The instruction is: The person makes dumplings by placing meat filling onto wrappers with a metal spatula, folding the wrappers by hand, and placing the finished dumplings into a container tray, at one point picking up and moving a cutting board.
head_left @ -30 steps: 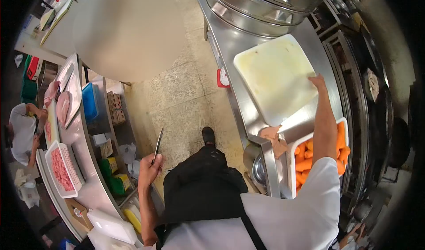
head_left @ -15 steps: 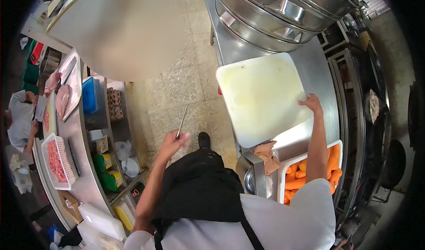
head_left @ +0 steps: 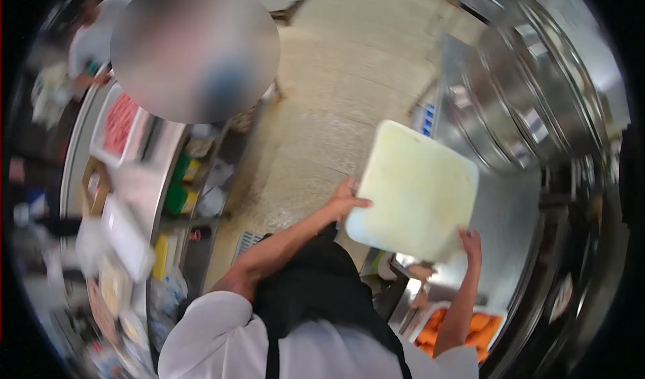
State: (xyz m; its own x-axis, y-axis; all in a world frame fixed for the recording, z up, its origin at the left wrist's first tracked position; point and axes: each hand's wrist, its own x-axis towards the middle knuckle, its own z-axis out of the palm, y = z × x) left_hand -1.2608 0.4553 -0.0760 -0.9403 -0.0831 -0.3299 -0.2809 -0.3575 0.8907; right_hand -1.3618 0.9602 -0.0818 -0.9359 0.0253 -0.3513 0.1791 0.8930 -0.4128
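A white plastic cutting board with rounded corners and a yellowish, stained face is held tilted in front of me. My left hand is closed on its left edge, with the thumb lying over the face. At the lower right edge, my right hand grips it, fingers partly hidden. The thin metal rod seen earlier in my left hand does not show now. Below the board, a white crate of carrots sits by my right forearm.
To the right is a steel counter bearing large stacked steel steamers. On the left a steel table holds a white basket of pink meat and a white container. Another person stands beyond it.
My left hand has moved right and taken hold of the board's left edge. The board has come off the counter to the left, with my right hand still on it. My view has turned.
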